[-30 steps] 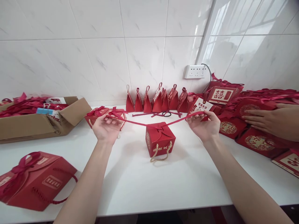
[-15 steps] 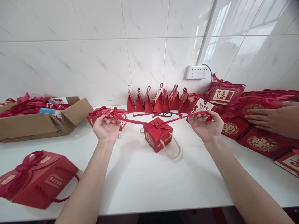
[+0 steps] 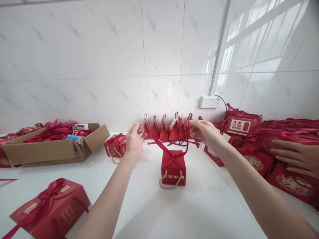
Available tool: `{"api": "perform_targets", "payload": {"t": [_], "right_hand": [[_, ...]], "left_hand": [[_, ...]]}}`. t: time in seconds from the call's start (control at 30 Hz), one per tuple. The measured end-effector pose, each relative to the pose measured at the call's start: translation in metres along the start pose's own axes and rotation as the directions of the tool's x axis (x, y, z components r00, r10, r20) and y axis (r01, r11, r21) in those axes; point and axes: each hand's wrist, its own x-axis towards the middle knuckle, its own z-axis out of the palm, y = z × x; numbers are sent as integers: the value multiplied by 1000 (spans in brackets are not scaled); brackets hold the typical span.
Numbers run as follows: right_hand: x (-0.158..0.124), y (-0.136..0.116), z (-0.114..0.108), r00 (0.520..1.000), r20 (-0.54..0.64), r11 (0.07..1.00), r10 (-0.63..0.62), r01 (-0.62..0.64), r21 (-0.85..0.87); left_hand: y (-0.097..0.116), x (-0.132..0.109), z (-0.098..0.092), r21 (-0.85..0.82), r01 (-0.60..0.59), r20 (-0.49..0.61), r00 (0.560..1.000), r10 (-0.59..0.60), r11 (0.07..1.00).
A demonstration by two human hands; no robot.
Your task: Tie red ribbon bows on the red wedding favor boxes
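A small red gift box (image 3: 173,168) with a beige rope handle stands upright on the white counter (image 3: 199,212). A dark red ribbon (image 3: 165,147) runs from its top up to both my hands. My left hand (image 3: 134,138) is raised above and left of the box, blurred, fingers closed on one ribbon end. My right hand (image 3: 203,131) is above and right of the box, pinching the other end. Both hands hover in front of a row of red triangular boxes (image 3: 169,129) by the wall.
An open cardboard box (image 3: 53,147) with red ribbons sits at left. A larger red gift box (image 3: 51,209) lies at the near left, and small red boxes (image 3: 115,148) behind my left hand. Flat red boxes (image 3: 259,146) pile at right, where another person's hand (image 3: 296,156) rests. A wall socket (image 3: 209,102) is behind.
My hands moved from wide apart to close together and higher, so the taut ribbon now forms a V above the box. The box turned to face me, upright. The view tilted up.
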Motion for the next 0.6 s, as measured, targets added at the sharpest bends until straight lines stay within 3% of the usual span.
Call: {"api": "perform_targets", "payload": {"t": [0.13,0.27,0.47,0.6], "right_hand": [[12,-39,37,982,187,942,-39,99,-320],[13,-58,59,961,270,896,-55,166,-411],[3,-65,75,948,297,891,-112,229,-392],[-12,-66,76,953,292,841,-75,218,-495]], "left_hand": [[15,5,43,172,-93,280,959,42,981],[35,1,63,306,-153,370,928,30,940],[62,-14,68,347,-197,414,910,38,917],[73,-23,53,362,-195,392,919,41,912]]}}
